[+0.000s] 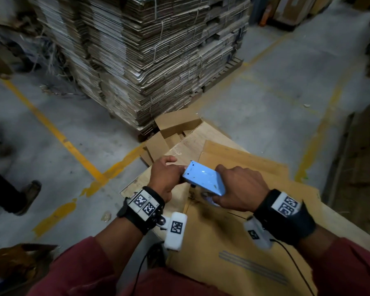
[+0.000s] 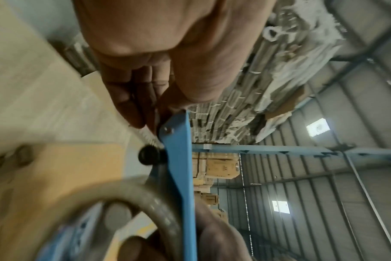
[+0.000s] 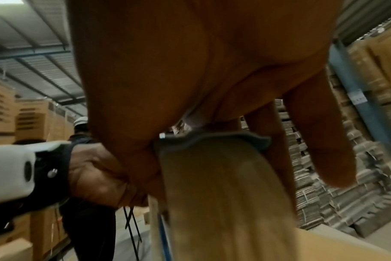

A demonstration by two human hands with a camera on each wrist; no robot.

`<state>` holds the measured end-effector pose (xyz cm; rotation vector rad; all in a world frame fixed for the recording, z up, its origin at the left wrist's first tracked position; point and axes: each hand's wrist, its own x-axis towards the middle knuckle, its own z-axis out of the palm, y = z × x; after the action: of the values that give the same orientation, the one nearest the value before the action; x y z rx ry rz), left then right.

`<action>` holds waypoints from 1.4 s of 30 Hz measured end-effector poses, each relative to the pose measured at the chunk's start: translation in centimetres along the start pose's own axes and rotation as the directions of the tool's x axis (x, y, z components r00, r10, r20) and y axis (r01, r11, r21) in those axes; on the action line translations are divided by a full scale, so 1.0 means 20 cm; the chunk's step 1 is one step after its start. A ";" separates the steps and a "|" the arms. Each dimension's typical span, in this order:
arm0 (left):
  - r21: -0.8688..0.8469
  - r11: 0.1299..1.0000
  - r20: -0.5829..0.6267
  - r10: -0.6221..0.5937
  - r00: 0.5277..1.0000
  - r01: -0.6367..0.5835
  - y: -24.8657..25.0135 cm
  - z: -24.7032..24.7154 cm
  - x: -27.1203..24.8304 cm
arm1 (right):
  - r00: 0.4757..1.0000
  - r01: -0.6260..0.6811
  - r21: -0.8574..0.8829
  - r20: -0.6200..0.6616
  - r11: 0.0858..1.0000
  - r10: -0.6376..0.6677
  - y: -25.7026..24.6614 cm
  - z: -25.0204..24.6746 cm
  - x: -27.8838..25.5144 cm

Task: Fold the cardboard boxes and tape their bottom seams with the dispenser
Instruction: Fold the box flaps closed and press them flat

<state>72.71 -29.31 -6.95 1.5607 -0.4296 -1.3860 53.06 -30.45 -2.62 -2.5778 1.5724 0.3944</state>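
Observation:
A blue tape dispenser (image 1: 203, 180) is held between both hands above a flat brown cardboard box (image 1: 233, 236). My left hand (image 1: 181, 169) pinches at its toothed front end; the left wrist view shows those fingers (image 2: 141, 106) closed against the blue frame (image 2: 179, 159) just above the tape roll (image 2: 159, 199). My right hand (image 1: 224, 180) grips the rear of the dispenser, its fingers wrapped underneath. In the right wrist view the tape roll (image 3: 223, 194) fills the space below my palm (image 3: 201, 70). A second box (image 1: 192, 146) with a taped seam lies just beyond.
A tall pallet stack of flat cardboard (image 1: 147, 60) stands ahead. An open box (image 1: 177, 127) sits at its foot. Yellow lines (image 1: 58, 133) cross the concrete floor. Another person's shoe (image 1: 30, 195) is at the left, and a person in a white helmet (image 3: 80, 123) stands nearby.

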 end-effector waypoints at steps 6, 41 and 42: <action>-0.011 0.997 0.038 -0.078 0.996 0.078 -0.02 -0.05 0.00 | 0.998 0.055 -0.026 -0.034 0.998 -0.055 0.07 -0.03 -0.12; 0.124 0.977 0.485 -0.213 0.848 0.175 -0.03 0.30 -0.15 | 1.000 0.024 0.143 -0.018 0.989 -0.021 0.55 0.07 -0.25; 0.083 0.973 0.482 -0.230 0.845 0.217 -0.04 0.28 -0.15 | 0.999 0.036 0.210 -0.017 0.977 -0.033 0.55 0.07 -0.25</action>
<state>66.51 -29.04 -5.21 1.2935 -0.5824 -1.9793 40.97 -31.01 -2.11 -2.4476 1.4827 0.1953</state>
